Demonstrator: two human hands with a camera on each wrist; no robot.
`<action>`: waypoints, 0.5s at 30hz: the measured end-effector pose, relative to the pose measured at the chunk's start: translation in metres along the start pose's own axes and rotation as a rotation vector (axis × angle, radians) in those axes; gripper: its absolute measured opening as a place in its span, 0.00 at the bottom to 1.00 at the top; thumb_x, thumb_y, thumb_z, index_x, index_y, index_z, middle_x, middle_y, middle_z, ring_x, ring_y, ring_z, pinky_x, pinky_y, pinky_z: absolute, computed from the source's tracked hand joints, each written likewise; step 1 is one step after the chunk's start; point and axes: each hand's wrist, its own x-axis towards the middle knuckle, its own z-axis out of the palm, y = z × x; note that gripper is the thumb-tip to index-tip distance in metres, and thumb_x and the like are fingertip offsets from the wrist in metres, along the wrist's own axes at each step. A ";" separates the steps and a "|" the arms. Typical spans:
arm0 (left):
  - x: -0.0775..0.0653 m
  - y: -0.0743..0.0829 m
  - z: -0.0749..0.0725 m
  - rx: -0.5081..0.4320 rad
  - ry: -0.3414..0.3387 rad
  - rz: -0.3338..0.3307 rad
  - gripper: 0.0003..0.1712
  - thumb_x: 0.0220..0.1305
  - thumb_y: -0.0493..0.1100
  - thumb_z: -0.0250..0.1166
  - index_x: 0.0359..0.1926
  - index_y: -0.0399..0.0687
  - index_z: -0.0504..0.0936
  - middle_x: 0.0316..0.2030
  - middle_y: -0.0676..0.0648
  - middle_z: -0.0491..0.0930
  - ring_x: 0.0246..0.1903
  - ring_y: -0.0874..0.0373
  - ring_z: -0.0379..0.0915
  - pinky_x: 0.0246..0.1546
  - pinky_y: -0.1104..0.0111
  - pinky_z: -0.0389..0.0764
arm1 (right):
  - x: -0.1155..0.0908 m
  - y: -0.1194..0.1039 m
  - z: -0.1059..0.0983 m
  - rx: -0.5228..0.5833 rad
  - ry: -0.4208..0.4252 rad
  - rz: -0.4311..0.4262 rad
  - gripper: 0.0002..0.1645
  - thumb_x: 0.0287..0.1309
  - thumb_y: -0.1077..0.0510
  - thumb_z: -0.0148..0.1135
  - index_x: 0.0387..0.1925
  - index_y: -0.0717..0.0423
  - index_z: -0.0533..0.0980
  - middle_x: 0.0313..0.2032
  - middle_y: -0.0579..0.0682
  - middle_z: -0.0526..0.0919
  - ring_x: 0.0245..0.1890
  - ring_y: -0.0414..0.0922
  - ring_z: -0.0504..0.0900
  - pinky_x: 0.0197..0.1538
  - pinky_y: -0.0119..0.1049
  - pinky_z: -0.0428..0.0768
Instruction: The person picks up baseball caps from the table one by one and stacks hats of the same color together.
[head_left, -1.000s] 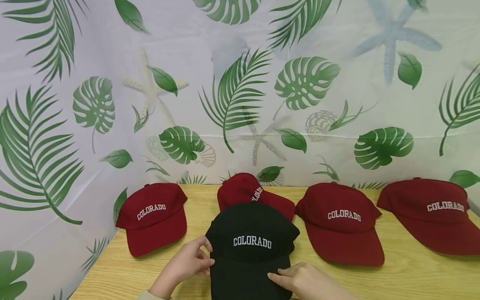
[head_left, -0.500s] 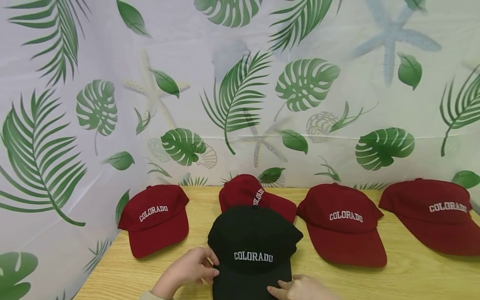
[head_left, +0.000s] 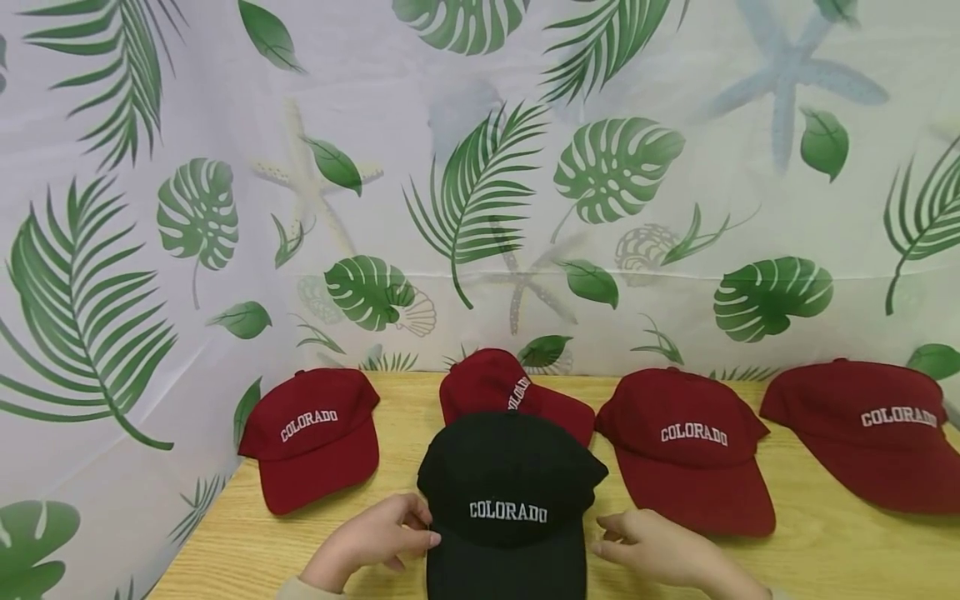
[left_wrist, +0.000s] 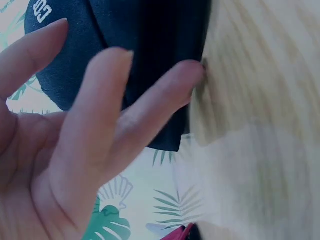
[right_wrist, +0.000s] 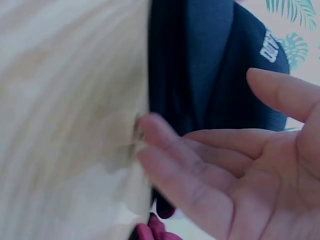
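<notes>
A black cap [head_left: 510,475] with white COLORADO lettering lies on the wooden table in the middle of the head view, its brim toward me. At its left side is my left hand [head_left: 382,537], fingers loosely bent and close to the edge; whether a fingertip touches it I cannot tell. The left wrist view shows those fingers [left_wrist: 95,95] spread in front of the cap, not closed round it. My right hand [head_left: 652,546] is just off the cap's right side, holding nothing. From the right wrist, its relaxed fingers [right_wrist: 190,175] appear beside the black fabric.
A red COLORADO cap [head_left: 480,383], turned sideways, sits partly hidden behind the black one. Other red caps stand at the left [head_left: 315,442] and right [head_left: 690,450], with another red cap [head_left: 870,442] at the far right. A leaf-print curtain [head_left: 480,208] hangs behind the table [head_left: 210,550].
My right hand has let go of the black cap's brim and moved off to the right. The cap's front has tipped lower, while my left hand stays at its left edge.
</notes>
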 end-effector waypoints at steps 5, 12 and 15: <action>0.002 -0.002 0.002 -0.054 -0.018 -0.006 0.17 0.57 0.42 0.61 0.39 0.32 0.68 0.31 0.46 0.73 0.30 0.55 0.73 0.23 0.61 0.77 | 0.006 0.004 0.004 0.095 -0.083 -0.027 0.22 0.59 0.54 0.52 0.43 0.72 0.71 0.33 0.53 0.79 0.31 0.40 0.77 0.36 0.37 0.74; 0.002 -0.001 0.003 -0.114 -0.050 0.001 0.19 0.58 0.40 0.59 0.43 0.31 0.64 0.31 0.44 0.73 0.28 0.54 0.73 0.26 0.59 0.77 | 0.008 -0.005 0.016 0.070 -0.043 -0.059 0.12 0.55 0.54 0.56 0.24 0.56 0.67 0.17 0.38 0.63 0.18 0.32 0.63 0.23 0.28 0.63; 0.001 -0.002 0.003 -0.114 -0.056 0.001 0.18 0.58 0.40 0.59 0.43 0.32 0.64 0.30 0.44 0.73 0.28 0.55 0.72 0.27 0.59 0.77 | 0.008 -0.007 0.019 0.061 -0.034 -0.058 0.12 0.54 0.55 0.58 0.23 0.56 0.67 0.17 0.38 0.62 0.20 0.32 0.63 0.24 0.28 0.63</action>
